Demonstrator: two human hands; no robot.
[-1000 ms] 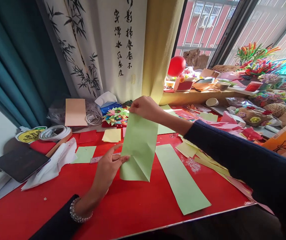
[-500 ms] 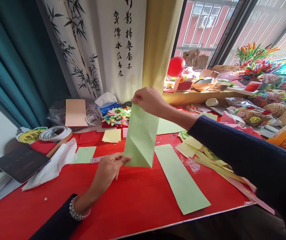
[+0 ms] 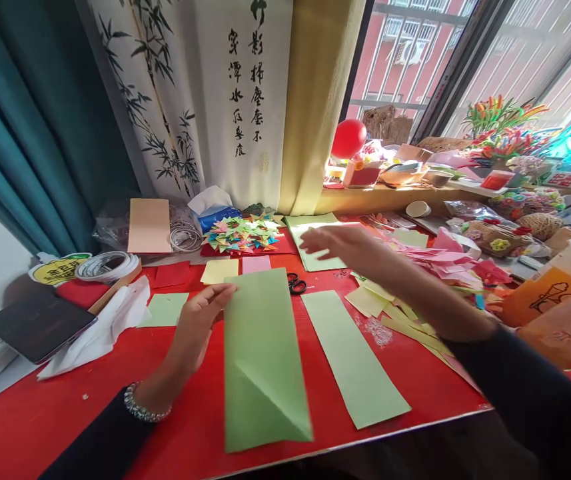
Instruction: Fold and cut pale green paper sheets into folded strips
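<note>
My left hand (image 3: 198, 323) pinches the upper left corner of a creased green paper sheet (image 3: 265, 360), which hangs or leans over the red table near its front edge. A diagonal fold crosses the sheet's lower part. My right hand (image 3: 332, 243) is off the sheet, fingers apart and pointing left, over a stack of green paper (image 3: 315, 260) at the back. Flat on the table to the right lies a long pale green strip (image 3: 355, 360). Black scissors (image 3: 296, 284) show just behind the held sheet's upper right corner.
Folded coloured paper pieces (image 3: 245, 235) are heaped at the back. Yellow-green scraps (image 3: 390, 303) and pink scraps (image 3: 440, 260) lie on the right, beside an orange-printed cup (image 3: 545, 287). A black flat object (image 3: 40, 327) and white tape rolls (image 3: 108, 265) are at the left.
My right hand has let go of the green sheet and moved right over the back stack. The sheet has come down nearer the front edge, with my left hand now at its upper corner.
</note>
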